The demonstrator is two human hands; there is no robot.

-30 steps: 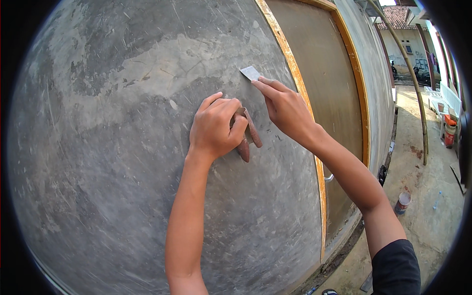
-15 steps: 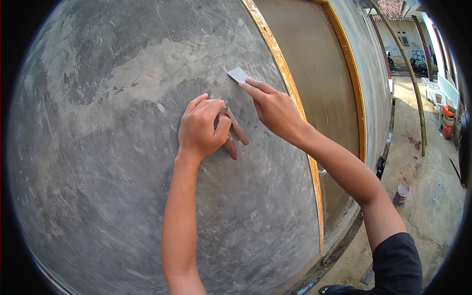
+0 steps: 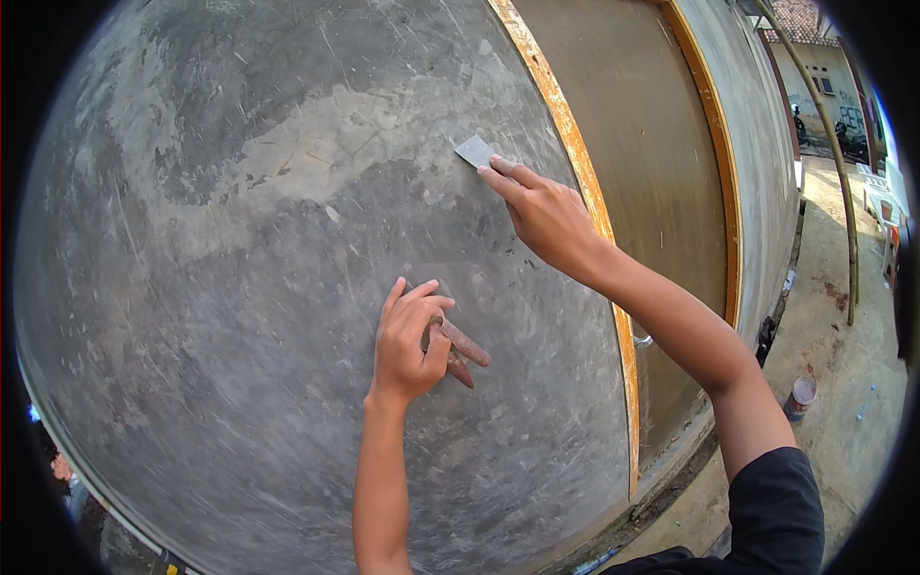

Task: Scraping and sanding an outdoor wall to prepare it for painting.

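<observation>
My right hand (image 3: 556,220) is closed on a scraper (image 3: 474,150) with a flat grey blade. The blade lies against or very close to the grey cement wall (image 3: 240,402), near a paler patch. Lower and further left, my left hand (image 3: 407,350) is closed on a trowel-like tool (image 3: 465,343) with a rust-brown handle. A second brown, pointed piece shows beneath the handle; the rest of the tool is hidden by the hand. The left fingertips are spread close to the wall.
To the right, a brown door (image 3: 642,163) stands in a worn orange-yellow frame (image 3: 561,115). On the concrete ground (image 3: 834,460) is an open paint can (image 3: 801,395). A thin wooden pole (image 3: 832,144) leans further back, near white furniture (image 3: 884,196).
My left hand has moved down the wall with its tool, away from the scraper. My right hand keeps nearly the same spot on the wall. The view has shifted slightly.
</observation>
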